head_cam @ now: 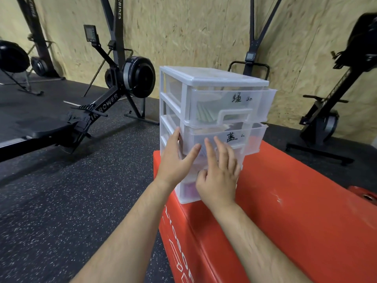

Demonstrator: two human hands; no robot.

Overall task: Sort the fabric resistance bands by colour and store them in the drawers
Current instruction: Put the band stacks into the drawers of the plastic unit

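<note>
A clear plastic drawer unit (214,77) stands on a red padded box (285,201). Its top drawer (259,103) sticks out a little, carries a handwritten label and holds green bands (206,115). The second drawer (255,139), also labelled, sticks out slightly too. Pink or purple bands (190,190) show through the lowest drawer. My left hand (176,158) lies with straight fingers against the unit's left front corner. My right hand (219,174) presses straight fingers on the front of a lower drawer, which it mostly hides. Neither hand holds a band.
Black rowing machines (114,94) stand on the speckled rubber floor (71,201) to the left and behind. Another machine (326,119) is at the right by the chipboard wall. A red weight plate (365,196) lies at the box's right edge.
</note>
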